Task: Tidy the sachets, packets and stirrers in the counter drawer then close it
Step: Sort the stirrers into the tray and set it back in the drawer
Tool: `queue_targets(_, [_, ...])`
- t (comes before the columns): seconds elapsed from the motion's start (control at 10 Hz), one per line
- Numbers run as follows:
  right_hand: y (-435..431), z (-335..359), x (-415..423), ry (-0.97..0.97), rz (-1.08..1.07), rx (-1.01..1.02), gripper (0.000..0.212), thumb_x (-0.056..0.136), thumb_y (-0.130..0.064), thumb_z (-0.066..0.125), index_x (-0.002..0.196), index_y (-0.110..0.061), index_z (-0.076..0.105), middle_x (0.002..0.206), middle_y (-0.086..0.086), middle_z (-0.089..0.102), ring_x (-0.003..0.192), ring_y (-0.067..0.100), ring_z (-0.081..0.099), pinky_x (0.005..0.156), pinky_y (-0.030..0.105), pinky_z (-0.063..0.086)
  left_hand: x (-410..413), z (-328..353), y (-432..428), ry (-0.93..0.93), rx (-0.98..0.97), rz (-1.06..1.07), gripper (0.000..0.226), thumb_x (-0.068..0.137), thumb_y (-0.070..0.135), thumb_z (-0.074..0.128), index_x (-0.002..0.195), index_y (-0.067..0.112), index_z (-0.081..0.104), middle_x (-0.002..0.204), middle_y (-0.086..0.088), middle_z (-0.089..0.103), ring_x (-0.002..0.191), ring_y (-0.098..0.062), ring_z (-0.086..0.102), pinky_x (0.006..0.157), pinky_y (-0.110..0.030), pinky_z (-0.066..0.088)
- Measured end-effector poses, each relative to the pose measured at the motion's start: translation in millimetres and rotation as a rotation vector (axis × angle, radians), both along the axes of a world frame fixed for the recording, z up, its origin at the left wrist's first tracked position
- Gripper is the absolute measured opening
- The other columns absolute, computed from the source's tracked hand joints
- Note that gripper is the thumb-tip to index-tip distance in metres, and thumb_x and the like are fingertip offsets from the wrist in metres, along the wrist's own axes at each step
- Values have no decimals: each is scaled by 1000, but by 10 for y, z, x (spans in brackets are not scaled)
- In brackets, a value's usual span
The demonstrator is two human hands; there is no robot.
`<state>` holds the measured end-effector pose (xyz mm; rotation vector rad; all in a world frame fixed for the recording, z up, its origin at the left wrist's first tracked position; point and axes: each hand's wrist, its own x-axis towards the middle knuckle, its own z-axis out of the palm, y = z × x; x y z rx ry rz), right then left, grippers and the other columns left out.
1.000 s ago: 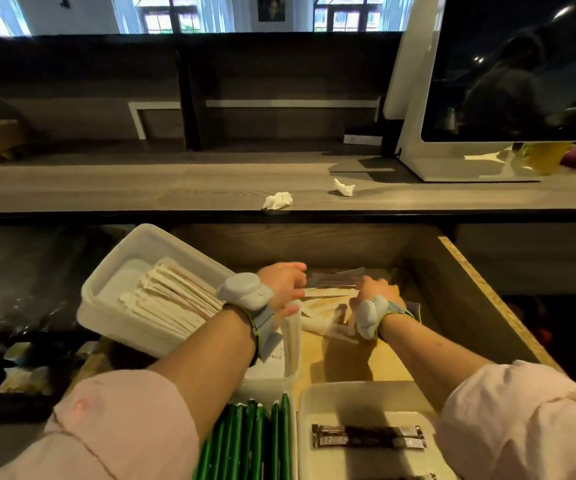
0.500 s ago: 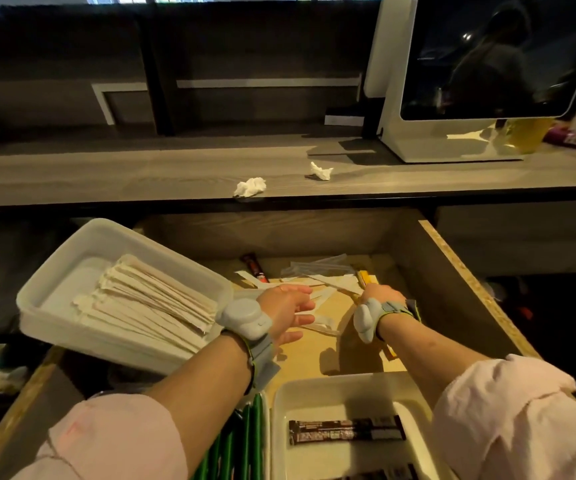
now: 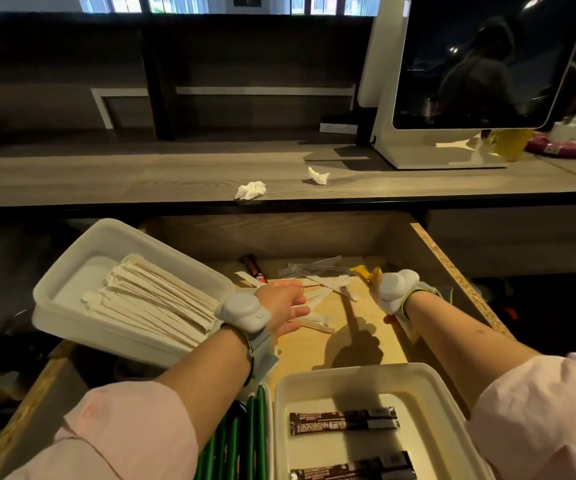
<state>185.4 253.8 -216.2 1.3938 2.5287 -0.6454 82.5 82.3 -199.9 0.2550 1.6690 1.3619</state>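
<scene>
**Drawer tidy: loose sachets at the back, both hands in**

Standing next to this person rn. Nearest the front edge of the drawer (image 3: 452, 268): a white tray (image 3: 432, 403) w/ 2 dark brown packets (image 3: 343, 421) visible, lying flat, and just left of it a bunch of green sticks (image 3: 245, 441), 3 or 4, can't count exactly.

Mid drawer, left hand (image 3: 284, 306) hovers over the bare wood floor, fingers spread and loose, gripping nothing afaict. The bigger white tray (image 3: 82, 271) full of paper-wrapped stirrers (image 3: 154, 299) sits tilted at the left side; dozens in there, too many to count.

Right hand (image 3: 376, 289) is near the right wall, turned away, so can't tell if the fingers are closed; a yellow sachet (image 3: 362, 270) pokes out at it, prob held.

Back edge: scattered white sachets (image 3: 324, 282), maybe 5-6, some clear wrappers, 1 dark red packet (image 3: 253, 270).

Imo all this is featherweight, floppy and slidey. Rake it into a pile w/ flat fingers, pinch bundles mid-length.

Counter behind: 2 crumpled tissues (image 3: 250, 190).
</scene>
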Motion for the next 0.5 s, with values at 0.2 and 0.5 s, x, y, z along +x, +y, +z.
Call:
queue_targets(0.2, [-589, 504, 81, 80, 23, -346, 14, 92, -14, 46, 86, -4, 53, 74, 10, 60, 58, 16, 58, 60, 30, 52, -74, 77, -24, -50, 119, 126, 61, 94, 33, 50, 147, 33, 20, 148, -7, 36, 120, -34, 53, 86, -51, 54])
queue_targets(0.5, [-906, 379, 94, 409, 120, -834, 15, 99, -17, 42, 101, -14, 57, 85, 7, 68, 79, 23, 67, 78, 37, 55, 108, 213, -119, 191, 42, -84, 20, 89, 10, 57, 107, 17, 57, 98, -7, 69, 89, -24, 58, 75, -32, 43])
